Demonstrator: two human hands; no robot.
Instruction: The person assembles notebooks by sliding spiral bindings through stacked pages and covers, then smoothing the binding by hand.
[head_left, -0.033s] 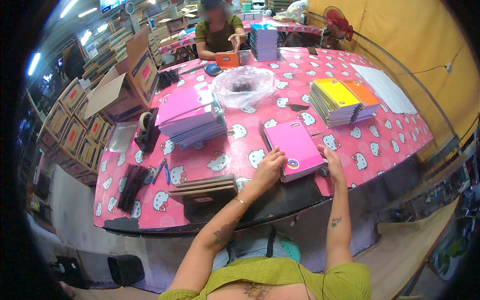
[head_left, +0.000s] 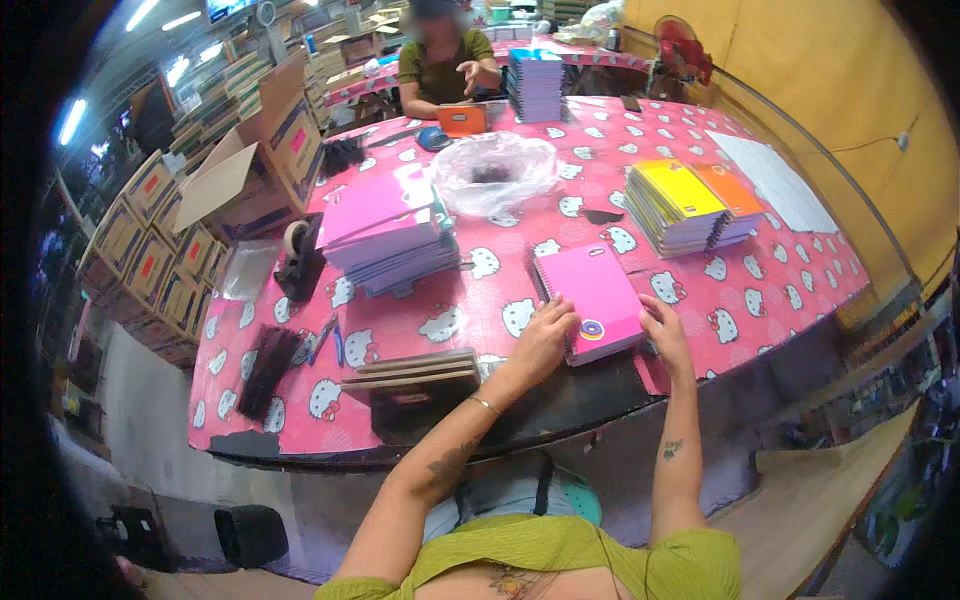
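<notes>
A small stack of spiral notebooks with a pink cover point(head_left: 592, 285) on top lies in front of me, its black coil along the left edge. My left hand point(head_left: 545, 338) rests at its lower left corner, fingers bent over the coil side beside a round printed picture. At the lower right edge, my right hand point(head_left: 664, 335) has its fingertips against the notebooks. Both hands are closed on the stack from opposite sides. The fingers' undersides are hidden.
Left stands a taller pink notebook pile point(head_left: 385, 235); right, yellow notebooks point(head_left: 680, 190) and orange ones point(head_left: 730, 190). Near the front edge are boards point(head_left: 415, 375), black coils point(head_left: 268, 370) and a tape dispenser point(head_left: 298, 260). A plastic bag point(head_left: 495, 172) lies mid-table. A co-worker point(head_left: 445, 65) sits opposite.
My right hand has come in from beside the stack to its right edge, fingers curling more. The left hand has stayed at the corner. The co-worker's raised hand has shifted slightly.
</notes>
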